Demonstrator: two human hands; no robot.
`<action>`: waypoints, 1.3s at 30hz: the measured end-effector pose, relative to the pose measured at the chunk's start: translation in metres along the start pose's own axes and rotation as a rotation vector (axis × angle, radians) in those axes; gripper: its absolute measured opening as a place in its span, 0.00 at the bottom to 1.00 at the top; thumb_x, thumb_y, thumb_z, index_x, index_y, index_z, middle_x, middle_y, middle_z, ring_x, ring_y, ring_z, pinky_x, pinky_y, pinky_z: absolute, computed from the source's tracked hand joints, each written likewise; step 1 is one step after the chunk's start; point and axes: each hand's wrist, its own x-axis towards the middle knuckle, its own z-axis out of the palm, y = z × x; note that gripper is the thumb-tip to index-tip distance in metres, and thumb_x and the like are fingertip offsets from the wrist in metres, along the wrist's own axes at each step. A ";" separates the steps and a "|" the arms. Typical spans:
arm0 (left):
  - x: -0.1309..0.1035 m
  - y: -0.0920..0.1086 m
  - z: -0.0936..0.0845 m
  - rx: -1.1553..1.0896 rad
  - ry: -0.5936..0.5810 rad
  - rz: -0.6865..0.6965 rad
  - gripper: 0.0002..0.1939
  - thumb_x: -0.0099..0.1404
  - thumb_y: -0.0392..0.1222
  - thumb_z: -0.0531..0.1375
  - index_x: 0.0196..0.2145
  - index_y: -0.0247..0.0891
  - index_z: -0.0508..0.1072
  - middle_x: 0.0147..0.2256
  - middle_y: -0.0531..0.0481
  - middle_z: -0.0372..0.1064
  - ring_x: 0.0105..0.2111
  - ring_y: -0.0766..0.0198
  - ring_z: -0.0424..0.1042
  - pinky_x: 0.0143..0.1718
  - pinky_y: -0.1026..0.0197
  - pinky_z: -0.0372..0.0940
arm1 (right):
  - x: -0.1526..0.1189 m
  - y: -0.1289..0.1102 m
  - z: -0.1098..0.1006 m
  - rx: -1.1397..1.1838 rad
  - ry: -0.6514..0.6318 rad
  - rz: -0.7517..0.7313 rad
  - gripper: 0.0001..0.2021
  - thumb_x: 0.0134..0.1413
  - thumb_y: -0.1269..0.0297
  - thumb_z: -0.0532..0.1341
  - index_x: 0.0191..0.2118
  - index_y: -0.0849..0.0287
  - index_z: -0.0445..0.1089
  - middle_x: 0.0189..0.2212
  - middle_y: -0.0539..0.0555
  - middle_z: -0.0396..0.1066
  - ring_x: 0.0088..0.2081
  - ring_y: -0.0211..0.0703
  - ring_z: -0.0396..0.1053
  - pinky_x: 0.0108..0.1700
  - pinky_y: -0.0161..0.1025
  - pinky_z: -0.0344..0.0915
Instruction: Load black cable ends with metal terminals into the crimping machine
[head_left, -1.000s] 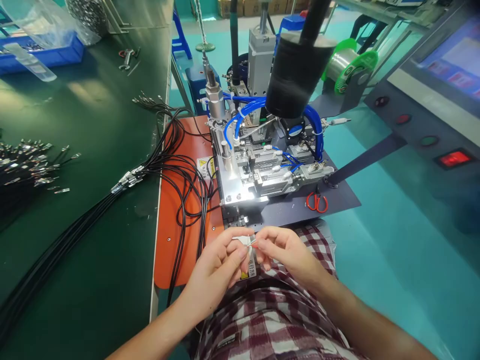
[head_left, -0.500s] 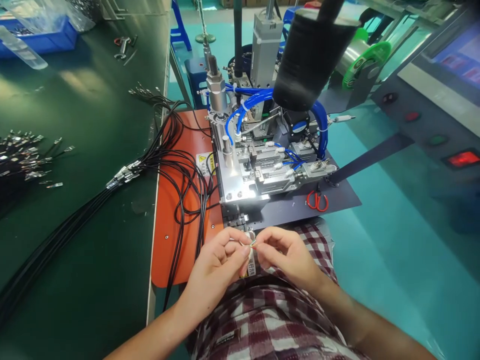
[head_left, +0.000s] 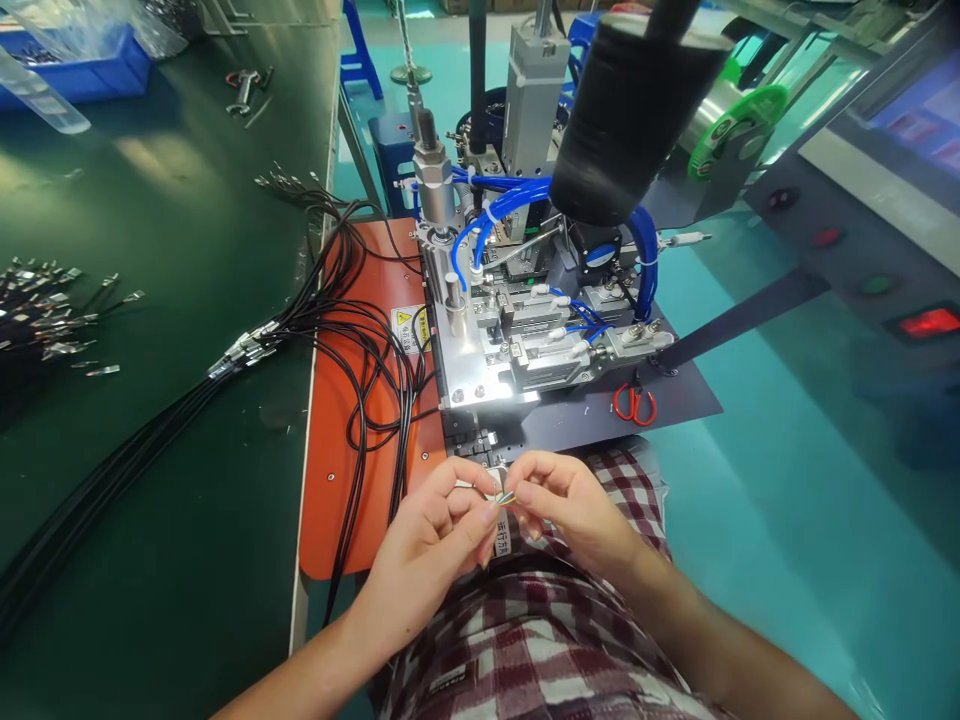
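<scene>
Several thin coloured wires (head_left: 506, 498) span the small gap between my two hands, just in front of the machine. My left hand (head_left: 442, 520) is closed, its thumb and forefinger pinching the wires from the left. From the right, my right hand (head_left: 570, 505) pinches the wires' other end between thumb and fingertips. The rest of whatever the wires belong to is hidden in the left hand. Beyond the hands stands the metal machine (head_left: 480, 375) with blue air tubes (head_left: 517, 190). A label (head_left: 502, 535) with printed characters shows beneath the hands.
Black cables (head_left: 367, 370) lie looped over the orange board (head_left: 322, 520) and the green table (head_left: 187, 520). Red-handled scissors (head_left: 635, 404) rest on the machine's dark base plate. A black cylinder (head_left: 622, 120) hangs above the machine. A control panel (head_left: 870, 240) stands at the right.
My right fingers have shifted slightly, and more of the coloured wires shows fanned between the hands. The left hand has hardly moved.
</scene>
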 end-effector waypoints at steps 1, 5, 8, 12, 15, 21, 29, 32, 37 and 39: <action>0.000 0.000 0.000 0.000 -0.004 0.002 0.11 0.66 0.48 0.58 0.37 0.39 0.62 0.19 0.60 0.60 0.19 0.74 0.53 0.20 0.70 0.47 | 0.000 0.000 0.000 0.016 -0.002 0.013 0.13 0.48 0.56 0.68 0.29 0.60 0.69 0.19 0.44 0.65 0.18 0.30 0.59 0.22 0.30 0.57; 0.000 -0.001 -0.001 0.004 -0.017 0.001 0.11 0.66 0.48 0.57 0.38 0.39 0.61 0.19 0.60 0.59 0.19 0.74 0.53 0.20 0.70 0.46 | -0.001 0.000 0.001 0.078 -0.016 0.048 0.12 0.48 0.57 0.68 0.29 0.60 0.69 0.19 0.44 0.64 0.18 0.29 0.58 0.21 0.29 0.55; -0.001 -0.002 -0.002 0.012 -0.027 -0.003 0.12 0.66 0.49 0.57 0.38 0.39 0.61 0.19 0.60 0.60 0.18 0.74 0.52 0.19 0.70 0.44 | 0.000 0.001 0.001 0.077 -0.046 0.046 0.12 0.49 0.57 0.67 0.29 0.61 0.69 0.19 0.44 0.64 0.18 0.29 0.57 0.21 0.29 0.54; -0.001 -0.001 -0.002 0.022 -0.039 -0.012 0.11 0.66 0.48 0.57 0.37 0.39 0.60 0.19 0.60 0.59 0.18 0.75 0.50 0.19 0.71 0.44 | -0.001 -0.001 0.000 0.015 -0.085 0.035 0.13 0.53 0.56 0.64 0.29 0.60 0.66 0.18 0.43 0.61 0.16 0.27 0.51 0.18 0.29 0.48; 0.000 0.001 -0.003 0.044 -0.062 -0.041 0.11 0.66 0.47 0.56 0.38 0.39 0.60 0.18 0.61 0.60 0.17 0.76 0.50 0.18 0.72 0.44 | 0.000 -0.006 -0.002 -0.098 -0.113 0.019 0.14 0.55 0.54 0.62 0.29 0.60 0.65 0.17 0.43 0.58 0.17 0.28 0.49 0.19 0.30 0.45; 0.001 0.007 -0.002 0.129 -0.073 -0.184 0.11 0.63 0.47 0.58 0.33 0.36 0.64 0.17 0.58 0.63 0.14 0.78 0.47 0.16 0.72 0.40 | 0.008 -0.017 -0.009 -0.242 -0.289 -0.012 0.13 0.56 0.55 0.61 0.29 0.61 0.65 0.19 0.44 0.59 0.21 0.31 0.54 0.23 0.32 0.50; 0.004 0.008 0.004 0.114 0.219 -0.099 0.12 0.60 0.46 0.60 0.29 0.34 0.67 0.18 0.56 0.65 0.13 0.79 0.48 0.15 0.72 0.41 | 0.009 -0.024 -0.004 -0.297 -0.006 -0.102 0.11 0.57 0.56 0.59 0.32 0.60 0.67 0.21 0.45 0.62 0.18 0.30 0.52 0.21 0.31 0.50; 0.007 0.009 0.004 0.116 0.228 -0.078 0.12 0.60 0.46 0.60 0.30 0.34 0.67 0.18 0.56 0.66 0.13 0.79 0.48 0.14 0.73 0.41 | 0.005 -0.022 0.000 -0.355 0.065 -0.067 0.11 0.54 0.57 0.61 0.35 0.60 0.70 0.24 0.49 0.68 0.19 0.32 0.57 0.20 0.32 0.53; 0.014 0.011 0.004 0.089 0.222 -0.070 0.11 0.60 0.45 0.60 0.30 0.35 0.65 0.17 0.56 0.66 0.12 0.79 0.47 0.14 0.74 0.41 | 0.003 -0.016 0.007 -0.632 0.192 -0.217 0.06 0.54 0.62 0.62 0.31 0.58 0.72 0.22 0.48 0.68 0.21 0.34 0.58 0.23 0.34 0.55; 0.015 0.010 0.005 0.083 0.231 -0.062 0.11 0.61 0.45 0.60 0.29 0.35 0.65 0.18 0.57 0.65 0.12 0.79 0.47 0.14 0.74 0.42 | 0.003 -0.018 0.011 -0.809 0.215 -0.357 0.06 0.56 0.65 0.60 0.29 0.59 0.71 0.23 0.49 0.68 0.23 0.35 0.61 0.27 0.35 0.57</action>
